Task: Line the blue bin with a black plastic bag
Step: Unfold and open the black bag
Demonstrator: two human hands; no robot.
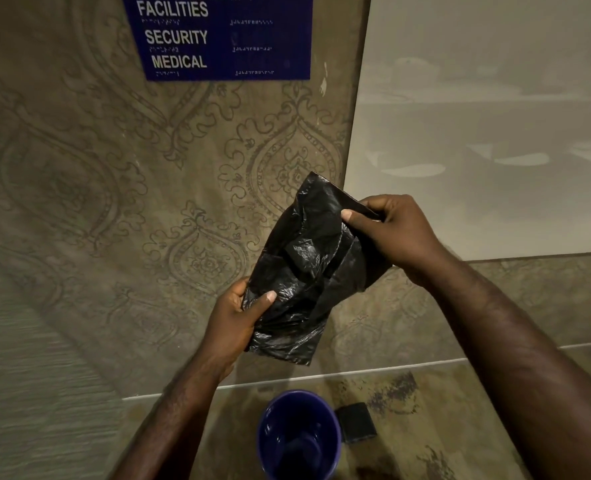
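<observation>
A folded, crumpled black plastic bag (308,271) is held up in front of the patterned wall, well above the floor. My left hand (235,320) grips its lower left corner, thumb on the front. My right hand (394,233) pinches its upper right edge. Below them, at the bottom of the view, the blue bin (332,434) stands upright on the floor with its mouth open and nothing visible inside it.
A small black block (356,422) lies on the floor just right of the bin. A patterned wall with a blue sign (221,36) rises ahead; a pale glossy panel (488,133) is on the right. White baseboard line (321,375) meets a stained floor.
</observation>
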